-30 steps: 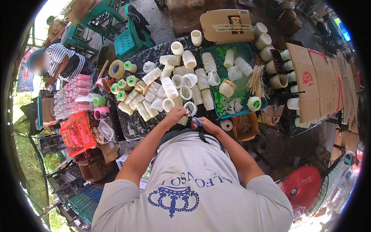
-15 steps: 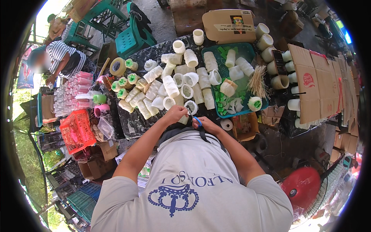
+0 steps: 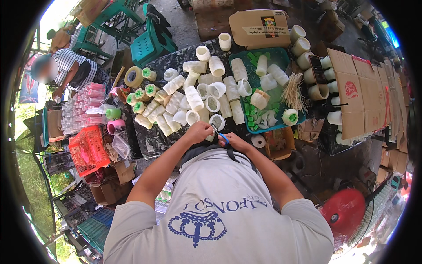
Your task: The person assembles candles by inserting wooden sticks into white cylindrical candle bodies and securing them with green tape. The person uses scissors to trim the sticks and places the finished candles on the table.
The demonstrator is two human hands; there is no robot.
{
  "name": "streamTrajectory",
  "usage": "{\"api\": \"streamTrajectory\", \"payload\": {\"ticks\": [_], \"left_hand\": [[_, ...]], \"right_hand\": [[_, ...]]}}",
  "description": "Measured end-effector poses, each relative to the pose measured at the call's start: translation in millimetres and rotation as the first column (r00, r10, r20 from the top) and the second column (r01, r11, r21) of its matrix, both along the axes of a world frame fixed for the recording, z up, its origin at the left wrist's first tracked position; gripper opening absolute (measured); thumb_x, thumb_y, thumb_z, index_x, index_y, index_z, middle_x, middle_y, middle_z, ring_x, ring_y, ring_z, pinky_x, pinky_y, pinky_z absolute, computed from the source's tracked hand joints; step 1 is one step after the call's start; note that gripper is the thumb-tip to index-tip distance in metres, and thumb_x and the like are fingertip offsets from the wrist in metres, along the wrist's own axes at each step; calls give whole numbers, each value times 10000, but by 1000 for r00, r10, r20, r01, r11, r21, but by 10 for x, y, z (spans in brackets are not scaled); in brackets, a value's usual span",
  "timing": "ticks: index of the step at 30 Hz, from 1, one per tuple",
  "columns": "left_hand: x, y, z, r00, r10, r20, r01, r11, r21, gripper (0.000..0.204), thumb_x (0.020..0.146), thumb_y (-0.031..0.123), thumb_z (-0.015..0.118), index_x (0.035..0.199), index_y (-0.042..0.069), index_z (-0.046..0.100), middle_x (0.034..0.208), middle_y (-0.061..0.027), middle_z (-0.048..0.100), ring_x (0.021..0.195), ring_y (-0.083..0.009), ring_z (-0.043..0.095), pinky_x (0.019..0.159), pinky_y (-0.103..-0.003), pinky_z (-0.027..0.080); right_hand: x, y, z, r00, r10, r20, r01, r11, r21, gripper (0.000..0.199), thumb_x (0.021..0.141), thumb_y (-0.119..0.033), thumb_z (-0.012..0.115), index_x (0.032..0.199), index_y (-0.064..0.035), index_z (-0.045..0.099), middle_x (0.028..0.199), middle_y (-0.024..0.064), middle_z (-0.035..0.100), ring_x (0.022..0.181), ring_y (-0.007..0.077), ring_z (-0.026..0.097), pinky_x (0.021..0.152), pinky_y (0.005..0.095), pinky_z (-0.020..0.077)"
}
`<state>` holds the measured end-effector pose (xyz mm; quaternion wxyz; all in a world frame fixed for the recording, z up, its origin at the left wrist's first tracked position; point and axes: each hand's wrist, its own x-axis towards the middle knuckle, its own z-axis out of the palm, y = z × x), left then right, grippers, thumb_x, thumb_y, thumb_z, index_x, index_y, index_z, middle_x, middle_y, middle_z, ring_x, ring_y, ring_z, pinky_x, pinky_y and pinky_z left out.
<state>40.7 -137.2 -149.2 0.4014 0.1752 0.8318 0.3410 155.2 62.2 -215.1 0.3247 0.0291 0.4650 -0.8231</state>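
Observation:
My right hand [image 3: 236, 142] grips blue-handled scissors [image 3: 223, 139], whose blades point toward my left hand at the table's near edge. With its fingers pinched together, my left hand [image 3: 200, 132] is closed beside the blade tips. Whatever it holds is too small to make out. Just beyond both hands stands a white hollow cup [image 3: 217, 121], open end up. Behind it many white, rough-walled cylinders lie heaped on the dark table [image 3: 151, 137], some on their sides. A few at the left have green ends, such as one green-ended cylinder [image 3: 149, 74].
A teal tray [image 3: 251, 130] at the right holds green pieces, white cylinders and a bundle of thin sticks [image 3: 293, 93]. Tape [image 3: 133, 76], pink-and-clear bottles [image 3: 85, 105] and a red crate [image 3: 89, 149] are leftward. Cardboard [image 3: 351, 94] stands right; a person [image 3: 74, 66] works far left.
My hands stay nearly in place, with the scissors shifting slightly by the left fingertips. The person at the far left has moved an arm a little.

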Motion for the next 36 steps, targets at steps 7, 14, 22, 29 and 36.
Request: {"api": "streamTrajectory", "payload": {"ticks": [7, 14, 22, 29, 36], "left_hand": [[-34, -26, 66, 998, -43, -51, 39, 996, -81, 337, 919, 303, 584, 841, 21, 753, 618, -126, 625, 561, -205, 573, 596, -365, 469], [-10, -36, 146, 989, -96, -110, 82, 989, -126, 341, 908, 316, 581, 855, 29, 757, 679, -162, 670, 615, -274, 631, 642, -397, 499], [19, -31, 172, 973, -157, -167, 123, 973, -197, 329, 910, 318, 581, 873, 47, 764, 774, -162, 724, 709, -312, 697, 693, -418, 531], [53, -26, 154, 957, -169, -235, 127, 975, -184, 311, 908, 311, 591, 841, 50, 746, 742, -175, 695, 689, -355, 670, 670, -448, 519], [63, 26, 261, 933, -172, -317, 119, 977, -178, 270, 848, 285, 608, 760, 54, 717, 728, -185, 675, 693, -394, 657, 656, -505, 519]], "right_hand": [[-11, -17, 9, 1000, 21, 5, -21, 1000, 15, 425, 1030, -422, 607, 744, -107, 595, 731, -59, 541, 691, 56, 444, 677, 242, 360], [-28, -41, -26, 999, 51, 6, -51, 998, 30, 425, 1034, -437, 593, 762, -111, 609, 746, -62, 553, 704, 46, 454, 685, 229, 361], [-23, -61, -28, 998, 60, 22, -60, 998, 3, 410, 1038, -419, 596, 770, -110, 612, 755, -65, 556, 702, 42, 450, 680, 231, 367], [-1, -73, -35, 999, 46, 15, -47, 999, 21, 424, 1040, -432, 587, 762, -112, 607, 751, -65, 553, 693, 44, 442, 669, 232, 358], [1, -69, -82, 999, 47, 22, -48, 998, 27, 437, 1030, -448, 597, 746, -116, 601, 741, -67, 547, 681, 43, 433, 657, 238, 348]]}}
